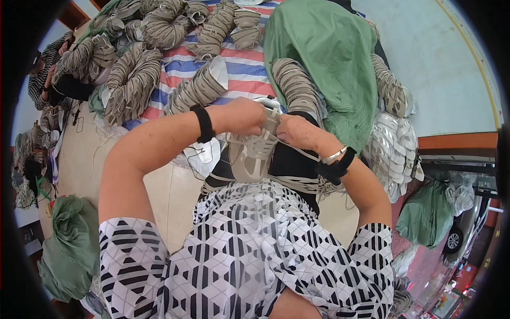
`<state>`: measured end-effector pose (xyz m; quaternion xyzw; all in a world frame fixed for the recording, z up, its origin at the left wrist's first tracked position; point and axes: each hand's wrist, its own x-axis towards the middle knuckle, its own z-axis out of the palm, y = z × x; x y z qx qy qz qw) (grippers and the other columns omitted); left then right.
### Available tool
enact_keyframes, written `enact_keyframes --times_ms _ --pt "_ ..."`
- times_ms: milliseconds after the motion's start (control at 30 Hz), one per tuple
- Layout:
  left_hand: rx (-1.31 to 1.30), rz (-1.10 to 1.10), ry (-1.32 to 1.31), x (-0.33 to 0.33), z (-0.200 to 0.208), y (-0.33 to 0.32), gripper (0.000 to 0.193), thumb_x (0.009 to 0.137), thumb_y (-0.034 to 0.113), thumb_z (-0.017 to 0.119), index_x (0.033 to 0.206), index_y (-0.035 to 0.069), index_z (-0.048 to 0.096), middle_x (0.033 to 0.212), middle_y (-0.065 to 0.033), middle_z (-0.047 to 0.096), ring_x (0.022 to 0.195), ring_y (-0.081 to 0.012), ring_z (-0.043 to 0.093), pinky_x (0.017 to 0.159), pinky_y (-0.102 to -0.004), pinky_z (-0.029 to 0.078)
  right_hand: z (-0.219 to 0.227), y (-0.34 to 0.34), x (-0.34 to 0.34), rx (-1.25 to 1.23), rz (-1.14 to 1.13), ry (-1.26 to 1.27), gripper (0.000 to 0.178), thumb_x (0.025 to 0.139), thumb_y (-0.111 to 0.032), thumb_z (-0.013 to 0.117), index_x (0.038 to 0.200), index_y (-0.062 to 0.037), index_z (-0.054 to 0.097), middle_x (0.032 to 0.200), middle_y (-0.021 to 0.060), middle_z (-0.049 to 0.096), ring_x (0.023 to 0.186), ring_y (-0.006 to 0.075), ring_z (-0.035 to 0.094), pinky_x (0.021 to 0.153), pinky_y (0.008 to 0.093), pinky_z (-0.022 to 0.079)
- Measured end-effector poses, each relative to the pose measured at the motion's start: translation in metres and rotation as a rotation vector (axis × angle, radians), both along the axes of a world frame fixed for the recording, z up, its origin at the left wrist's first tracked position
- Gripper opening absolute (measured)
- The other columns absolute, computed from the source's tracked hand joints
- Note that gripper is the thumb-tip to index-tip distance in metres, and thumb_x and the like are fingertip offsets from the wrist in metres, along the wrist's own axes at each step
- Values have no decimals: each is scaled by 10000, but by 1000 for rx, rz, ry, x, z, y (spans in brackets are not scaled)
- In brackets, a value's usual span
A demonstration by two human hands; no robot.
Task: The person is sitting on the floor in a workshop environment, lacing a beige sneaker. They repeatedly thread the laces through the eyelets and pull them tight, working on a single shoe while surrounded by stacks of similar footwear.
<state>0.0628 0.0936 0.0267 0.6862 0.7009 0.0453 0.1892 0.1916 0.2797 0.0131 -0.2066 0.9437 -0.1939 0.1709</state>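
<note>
A beige shoe upper (248, 164) lies over my lap, its toe toward me and its pale collar pointing away. My left hand (245, 117) is curled closed at the left side of the upper's opening; what its fingers pinch is hidden. On the opposite side, my right hand (300, 132) is closed with thumb and fingertips on the upper's edge beside the tongue. Light shoelaces (297, 183) trail across my dark-clad legs. A white shoe-shaped piece (204, 155) rests left of my lap.
Nested stacks of beige shoe uppers (196, 87) lie on a striped sheet (244, 66) ahead. A green sack (319, 58) covers part of the right side, near a pale stack (393, 154). Another green sack (69, 244) stands left. A person (45, 74) sits at the far left.
</note>
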Motion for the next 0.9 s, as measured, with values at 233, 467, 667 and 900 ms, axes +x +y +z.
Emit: enact_keyframes --times_ms 233,467,667,900 --pt "103 330 -453 -14 -16 1 180 729 100 602 893 29 592 765 -106 628 718 -287 613 660 -373 480 -8 7 6 -66 24 174 135 743 -54 611 877 -38 613 911 143 523 874 330 577 752 418 480" --pt "99 203 -587 -16 -18 -11 245 692 4 634 931 37 592 844 -82 622 753 -210 614 675 -297 483 -7 15 20 -100 72 365 218 730 -40 607 948 -47 597 866 98 500 832 287 561 726 381 479" --pt "91 221 -496 -16 -11 -14 303 681 -11 670 966 49 586 882 -98 618 825 -233 617 724 -311 484 -11 21 13 -21 205 395 183 753 -73 566 935 -52 576 865 90 504 822 262 554 743 360 470" --pt "226 165 -548 -14 -17 -17 335 677 -10 669 988 67 569 909 -87 590 871 -256 586 761 -348 476 0 17 1 62 332 333 158 753 -86 563 909 -59 574 867 80 485 800 249 549 714 345 464"
